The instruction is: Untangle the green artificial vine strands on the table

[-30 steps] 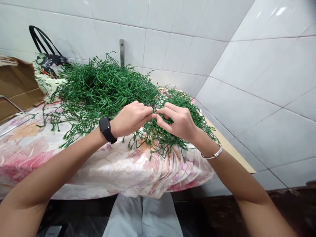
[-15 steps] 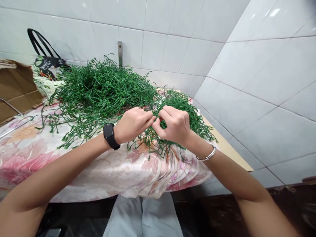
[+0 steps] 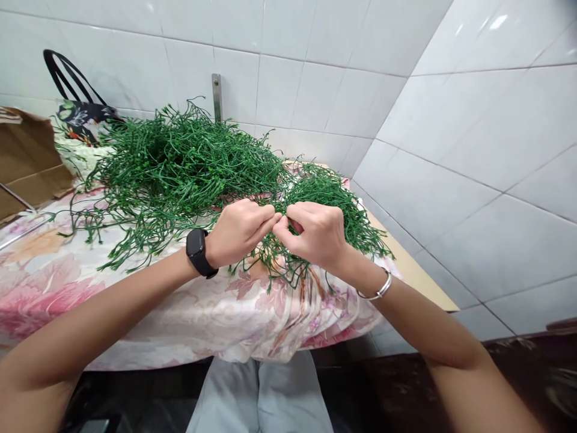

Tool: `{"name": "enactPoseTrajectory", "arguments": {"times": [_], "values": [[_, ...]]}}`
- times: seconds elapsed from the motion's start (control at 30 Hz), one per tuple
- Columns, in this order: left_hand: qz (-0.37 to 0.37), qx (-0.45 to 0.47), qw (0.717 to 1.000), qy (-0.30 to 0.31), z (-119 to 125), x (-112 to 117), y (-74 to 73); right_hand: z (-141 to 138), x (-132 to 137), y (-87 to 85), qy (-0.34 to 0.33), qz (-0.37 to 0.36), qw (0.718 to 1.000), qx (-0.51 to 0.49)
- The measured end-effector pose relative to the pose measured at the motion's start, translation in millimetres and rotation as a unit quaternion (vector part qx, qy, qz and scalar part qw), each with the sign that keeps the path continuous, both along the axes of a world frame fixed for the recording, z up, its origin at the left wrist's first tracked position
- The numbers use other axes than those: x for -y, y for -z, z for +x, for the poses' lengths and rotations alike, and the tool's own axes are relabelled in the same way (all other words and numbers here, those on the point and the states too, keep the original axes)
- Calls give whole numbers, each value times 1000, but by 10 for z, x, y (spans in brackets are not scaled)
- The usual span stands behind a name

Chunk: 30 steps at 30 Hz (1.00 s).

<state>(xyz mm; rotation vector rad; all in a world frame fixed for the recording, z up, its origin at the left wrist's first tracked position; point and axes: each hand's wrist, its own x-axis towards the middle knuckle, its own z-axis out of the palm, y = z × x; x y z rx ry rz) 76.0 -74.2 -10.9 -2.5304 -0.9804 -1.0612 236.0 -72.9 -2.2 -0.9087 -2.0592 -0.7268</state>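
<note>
Stems, thin, green and branching, form a small pile [image 3: 327,186] on the surface [image 3: 421,270], which is partly covered by a floral cloth [image 3: 180,325]. A larger pile [image 3: 180,159] of similar stems spreads to the left of the small pile. The right hand [image 3: 315,231] is at the small pile's near side, thumb and fingers curled together in a pinch. The left hand [image 3: 241,231] is just left of the small pile, its fingers pressed together, tips close to those of the right; whether a stem is clamped in either hand cannot be told. A black watch [image 3: 198,248] is left of the small pile, a silver bracelet [image 3: 383,285] at its near right. Well left of the small pile are a dark floral bag [image 3: 83,120], white material [image 3: 85,157] and brown cardboard [image 3: 31,165]. Behind the small pile, leftward, a metal strip [image 3: 217,96] is fixed to the tiled wall [image 3: 288,36].
</note>
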Motion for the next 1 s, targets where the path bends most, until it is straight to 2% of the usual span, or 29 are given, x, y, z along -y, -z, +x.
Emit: {"name": "enactPoseTrajectory", "arguments": {"times": [0.4,0.53,0.6,0.67,0.73,0.87,1.0], "values": [[24,14,999,-31,23,29,8,-19,3,-7,-1,10,1000,-18],[20,59,995,-71,-53,-9,-27,186,-180,-144,18,-4,998,-68],[-12,103,992,-71,-116,-51,-72,329,-300,-239,38,-28,992,-117],[-57,154,985,-58,-173,-100,-118,429,-383,-312,29,-64,988,-140],[-104,194,975,-39,-210,-144,-147,452,-406,-335,-11,-110,987,-114],[-197,220,955,18,-223,-200,-127,328,-341,-245,-114,-198,973,38],[-260,243,932,68,-209,-257,-57,212,-306,-94,-127,-231,954,144]]}}
